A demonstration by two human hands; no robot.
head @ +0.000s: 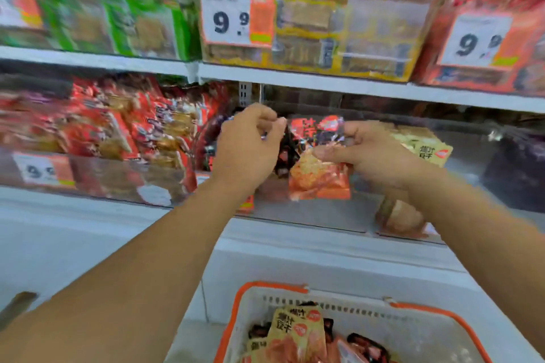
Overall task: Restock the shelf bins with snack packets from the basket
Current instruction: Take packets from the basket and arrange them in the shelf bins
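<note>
Both bare arms reach forward; left hand [246, 150] curls its fingers in a pinch, right hand [373, 153] likewise, fingers curled

- Just the one view here, a wide-angle camera worn on the person's head, so nothing overlaps with a second angle.
- It faces the shelves [295, 84] straight on and tilts down a bit, so both forearms run up from the bottom edge toward the middle.
- It's close: the left hand [247, 147] and right hand [371, 153] sit dead centre at arm's reach, right in front of the clear bin [324, 209].
- The top edge catches the upper shelf row with a price tag [236, 19]; the bottom edge catches the basket [295, 295] just below the camera.
- The lens bends straight shelf lines toward the sides, and the left side is smeared with blur.
</note>
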